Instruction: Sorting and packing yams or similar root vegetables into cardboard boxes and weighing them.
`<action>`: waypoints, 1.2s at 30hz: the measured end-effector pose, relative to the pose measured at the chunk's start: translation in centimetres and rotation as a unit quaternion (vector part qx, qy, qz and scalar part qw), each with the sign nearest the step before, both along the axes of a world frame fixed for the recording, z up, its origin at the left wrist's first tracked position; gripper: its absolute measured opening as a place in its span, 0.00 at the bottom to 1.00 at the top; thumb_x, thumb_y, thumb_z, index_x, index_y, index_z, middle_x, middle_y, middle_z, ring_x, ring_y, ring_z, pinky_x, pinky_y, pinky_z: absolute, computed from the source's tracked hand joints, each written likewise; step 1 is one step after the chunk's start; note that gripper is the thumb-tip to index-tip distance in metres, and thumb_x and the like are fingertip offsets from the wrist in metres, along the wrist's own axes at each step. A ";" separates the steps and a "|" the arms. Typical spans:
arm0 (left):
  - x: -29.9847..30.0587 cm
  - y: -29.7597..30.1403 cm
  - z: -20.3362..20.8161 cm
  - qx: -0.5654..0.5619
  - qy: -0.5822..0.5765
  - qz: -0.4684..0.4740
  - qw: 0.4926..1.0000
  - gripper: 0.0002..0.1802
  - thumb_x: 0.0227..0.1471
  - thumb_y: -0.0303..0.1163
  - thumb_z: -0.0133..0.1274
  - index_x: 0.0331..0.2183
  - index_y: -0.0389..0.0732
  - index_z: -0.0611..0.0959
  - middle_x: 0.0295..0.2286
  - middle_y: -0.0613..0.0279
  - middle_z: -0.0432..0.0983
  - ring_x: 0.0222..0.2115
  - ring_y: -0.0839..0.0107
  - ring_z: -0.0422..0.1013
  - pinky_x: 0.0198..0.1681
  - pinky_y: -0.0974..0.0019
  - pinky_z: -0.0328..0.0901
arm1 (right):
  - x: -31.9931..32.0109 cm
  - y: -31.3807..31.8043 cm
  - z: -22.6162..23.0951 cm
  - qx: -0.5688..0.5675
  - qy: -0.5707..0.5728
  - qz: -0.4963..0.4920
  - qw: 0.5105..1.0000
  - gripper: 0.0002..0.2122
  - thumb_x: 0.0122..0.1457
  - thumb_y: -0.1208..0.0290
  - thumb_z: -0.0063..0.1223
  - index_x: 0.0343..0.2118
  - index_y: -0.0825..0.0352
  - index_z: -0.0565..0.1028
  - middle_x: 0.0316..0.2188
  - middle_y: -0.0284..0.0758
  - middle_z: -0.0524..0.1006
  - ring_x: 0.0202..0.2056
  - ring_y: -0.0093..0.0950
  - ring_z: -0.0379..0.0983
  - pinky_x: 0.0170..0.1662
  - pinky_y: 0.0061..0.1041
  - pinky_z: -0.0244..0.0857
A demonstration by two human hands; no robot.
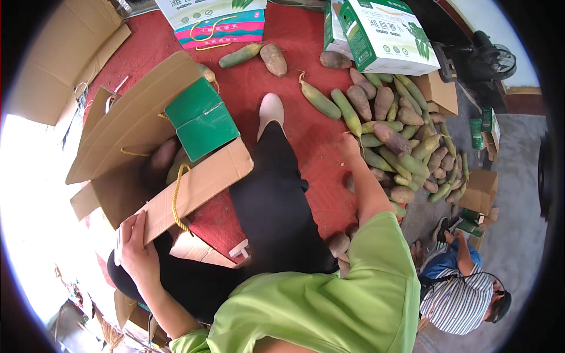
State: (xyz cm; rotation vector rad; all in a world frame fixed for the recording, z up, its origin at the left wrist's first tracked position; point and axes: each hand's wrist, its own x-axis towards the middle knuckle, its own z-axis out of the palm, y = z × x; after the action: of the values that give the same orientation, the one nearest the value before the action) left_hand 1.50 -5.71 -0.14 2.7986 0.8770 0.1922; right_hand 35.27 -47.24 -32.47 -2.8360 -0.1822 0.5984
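Observation:
My left hand (138, 247) grips the near flap of an open cardboard box (200, 188), at its left end. Yellow rope handles hang on the box, and a green panel (202, 117) folds over its far right side. Inside, partly in shadow, lie a reddish-brown root vegetable (162, 156) and something greenish. My right hand (349, 146) reaches forward to the left edge of a heap of vegetables, by the lower tip of a long green radish (346, 112). Its fingers are mostly hidden, so a hold on the radish cannot be made out.
Green radishes and brownish-purple roots (391, 138) are heaped on the red carpet (318, 194) at right. Printed cartons (388, 35) stand behind, with another stack (220, 26) at far centre. A black fan (491, 59) is far right. Another person (459, 294) sits at lower right.

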 end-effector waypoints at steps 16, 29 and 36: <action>1.1 0.8 -0.3 0.054 0.005 0.004 0.999 0.20 0.30 0.22 0.50 0.33 0.37 0.84 0.30 0.57 0.76 0.35 0.59 0.74 0.40 0.61 0.66 | 10.6 8.7 -0.3 -0.131 -0.020 0.033 0.991 0.39 0.44 0.61 0.66 0.60 0.53 0.58 0.60 0.31 0.61 0.60 0.35 0.57 0.57 0.48 0.58; 1.2 1.8 0.5 0.043 0.008 0.001 0.999 0.21 0.25 0.22 0.53 0.32 0.39 0.84 0.30 0.62 0.76 0.35 0.63 0.74 0.38 0.62 0.66 | 7.8 11.1 -3.6 -0.173 -0.007 -0.013 0.985 0.39 0.38 0.57 0.69 0.56 0.62 0.64 0.51 0.42 0.70 0.53 0.39 0.66 0.52 0.41 0.66; 0.4 1.7 0.8 0.020 0.022 -0.005 1.000 0.24 0.27 0.21 0.52 0.35 0.40 0.84 0.33 0.62 0.76 0.37 0.61 0.73 0.39 0.62 0.65 | 4.1 6.9 -4.3 0.046 0.142 -0.059 0.987 0.28 0.35 0.65 0.70 0.40 0.75 0.75 0.35 0.46 0.78 0.36 0.37 0.76 0.40 0.32 0.68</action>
State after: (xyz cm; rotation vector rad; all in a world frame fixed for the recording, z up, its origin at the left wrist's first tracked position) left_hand 1.93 -4.01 0.67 2.8536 0.8776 0.1496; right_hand 39.33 -40.35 -36.81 -2.6146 0.0103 0.9305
